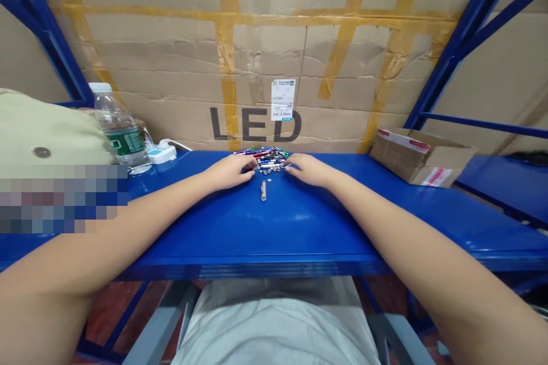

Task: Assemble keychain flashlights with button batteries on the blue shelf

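Observation:
On the blue table, my left hand [233, 171] rests at the left edge of a pile of shiny, multicoloured slim metal tubes [268, 155]. Its fingers curve loosely, with a gap between thumb and fingers. My right hand [309, 170] lies on the pile's other side, fingers bent and apart, fingertips touching or very near the tubes. Small round coin-like discs [269, 171] are scattered in front of the pile, between my hands. Closer to me lies a short silver cylinder [263, 190], apart from both hands. The fingertips are partly hidden among the small pieces.
An open cardboard box [422, 155] stands on the right of the blue table [265, 234]. At left are a water bottle [122, 131], a white power strip [161, 152] and a person in a pale cap [47, 125]. A taped cardboard wall [171, 68] closes the back.

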`<action>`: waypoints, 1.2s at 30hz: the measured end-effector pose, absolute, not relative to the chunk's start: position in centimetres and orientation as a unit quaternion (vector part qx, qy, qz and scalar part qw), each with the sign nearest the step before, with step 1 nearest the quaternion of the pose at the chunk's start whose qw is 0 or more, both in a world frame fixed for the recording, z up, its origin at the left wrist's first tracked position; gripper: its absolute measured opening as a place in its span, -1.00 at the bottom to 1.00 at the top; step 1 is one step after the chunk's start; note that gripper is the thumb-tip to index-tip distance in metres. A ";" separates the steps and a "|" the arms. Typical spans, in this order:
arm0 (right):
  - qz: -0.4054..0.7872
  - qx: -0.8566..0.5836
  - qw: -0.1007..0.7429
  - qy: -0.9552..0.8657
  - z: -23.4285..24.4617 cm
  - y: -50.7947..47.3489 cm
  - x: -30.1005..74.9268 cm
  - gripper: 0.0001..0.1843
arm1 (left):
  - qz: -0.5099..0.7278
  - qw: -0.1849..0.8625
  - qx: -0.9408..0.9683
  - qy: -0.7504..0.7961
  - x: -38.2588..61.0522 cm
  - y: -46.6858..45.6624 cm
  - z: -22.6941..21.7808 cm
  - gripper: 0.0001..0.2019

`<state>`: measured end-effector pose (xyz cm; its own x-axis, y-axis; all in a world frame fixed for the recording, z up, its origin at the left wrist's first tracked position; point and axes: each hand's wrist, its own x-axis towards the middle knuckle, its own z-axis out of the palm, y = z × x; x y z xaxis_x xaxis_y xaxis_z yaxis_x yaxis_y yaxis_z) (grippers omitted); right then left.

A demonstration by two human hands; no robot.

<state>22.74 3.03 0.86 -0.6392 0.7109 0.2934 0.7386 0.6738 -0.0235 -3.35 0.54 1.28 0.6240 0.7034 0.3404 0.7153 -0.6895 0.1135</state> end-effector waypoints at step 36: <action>0.126 -0.391 0.194 -0.891 1.2 0.9 21.6 -0.35 | -0.184 -0.032 -0.899 -0.396 -0.5 1.9 0.2 -0.80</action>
